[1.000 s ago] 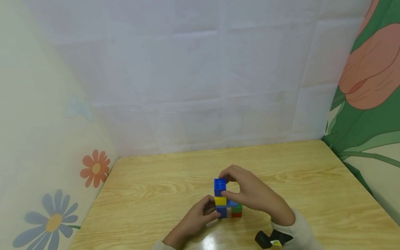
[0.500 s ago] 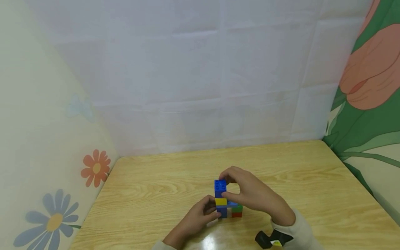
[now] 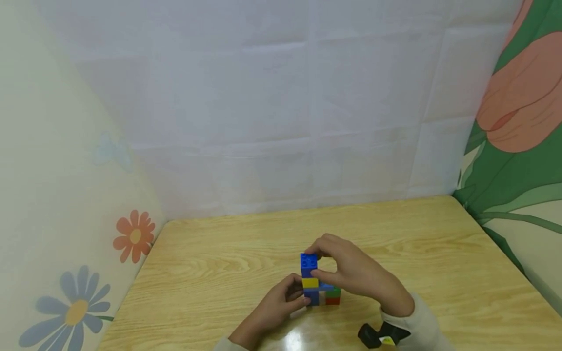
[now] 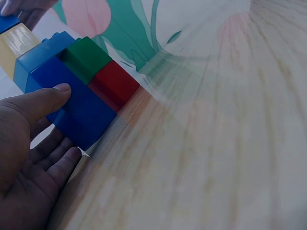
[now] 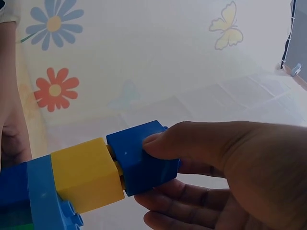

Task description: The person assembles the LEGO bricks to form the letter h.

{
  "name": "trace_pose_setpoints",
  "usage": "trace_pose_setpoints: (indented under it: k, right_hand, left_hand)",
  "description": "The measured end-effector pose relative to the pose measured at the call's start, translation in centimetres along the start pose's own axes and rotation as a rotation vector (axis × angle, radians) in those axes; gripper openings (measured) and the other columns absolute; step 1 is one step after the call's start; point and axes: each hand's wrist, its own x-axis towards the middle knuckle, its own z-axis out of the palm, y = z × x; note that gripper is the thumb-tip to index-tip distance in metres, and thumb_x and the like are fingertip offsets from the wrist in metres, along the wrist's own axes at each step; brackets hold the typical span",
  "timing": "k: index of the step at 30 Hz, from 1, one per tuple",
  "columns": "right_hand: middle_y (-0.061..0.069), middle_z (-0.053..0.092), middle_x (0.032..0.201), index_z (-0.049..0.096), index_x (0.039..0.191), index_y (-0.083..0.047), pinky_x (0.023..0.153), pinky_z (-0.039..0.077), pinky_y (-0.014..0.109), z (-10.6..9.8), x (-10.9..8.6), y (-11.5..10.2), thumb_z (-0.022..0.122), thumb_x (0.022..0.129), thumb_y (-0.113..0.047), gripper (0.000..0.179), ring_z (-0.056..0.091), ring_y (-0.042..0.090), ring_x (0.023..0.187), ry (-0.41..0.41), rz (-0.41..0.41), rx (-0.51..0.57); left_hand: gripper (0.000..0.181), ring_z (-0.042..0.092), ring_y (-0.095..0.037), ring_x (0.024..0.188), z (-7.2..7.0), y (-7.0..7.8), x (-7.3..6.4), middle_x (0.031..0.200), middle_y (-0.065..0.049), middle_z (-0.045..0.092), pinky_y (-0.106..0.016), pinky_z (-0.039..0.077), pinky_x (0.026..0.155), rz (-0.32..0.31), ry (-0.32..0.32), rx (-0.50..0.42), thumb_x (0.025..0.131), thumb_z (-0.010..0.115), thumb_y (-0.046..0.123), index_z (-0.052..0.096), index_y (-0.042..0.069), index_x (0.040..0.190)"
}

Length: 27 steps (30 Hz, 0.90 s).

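A small tower of toy building blocks stands on the table. My right hand (image 3: 355, 268) pinches the top blue block (image 5: 141, 158) between thumb and fingers. Below it is a yellow block (image 5: 86, 175), whose studs show in a narrow gap under the tilted blue one. The yellow block sits on a lighter blue plate (image 4: 45, 52) that bridges two supports. One support is a dark blue block (image 4: 74, 105), held low down by my left hand (image 3: 278, 302), thumb on its near face and fingers behind. The other is a green block (image 4: 86, 57) on a red block (image 4: 115, 85).
The wood-grain table (image 3: 210, 263) extends around the tower. A white sheet (image 3: 281, 122) hangs behind it, and flower-patterned panels stand at both sides. A black strap piece (image 3: 371, 336) sits by the right sleeve (image 3: 421, 326).
The top blue block and the right fingers have come down very slightly over the yellow block. My left hand and the lower blocks stay put.
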Motion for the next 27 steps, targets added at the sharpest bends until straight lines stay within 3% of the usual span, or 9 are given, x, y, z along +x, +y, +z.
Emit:
trace_pose_setpoints:
  k: [27]
  right_hand:
    - [-0.013, 0.056, 0.104, 0.063, 0.112, -0.019, 0.083, 0.054, 0.025, -0.03, 0.06, -0.38, 0.076, 0.087, -0.022, 0.028, 0.058, 0.004, 0.095, -0.002, 0.014, -0.022]
  left_hand:
    - [0.038, 0.055, -0.022, 0.122, 0.01, -0.08, 0.1, 0.128, -0.011, 0.057, -0.026, 0.046, 0.101, -0.008, -0.007, 0.006, 0.095, 0.066, 0.022, 0.049, 0.006, 0.125]
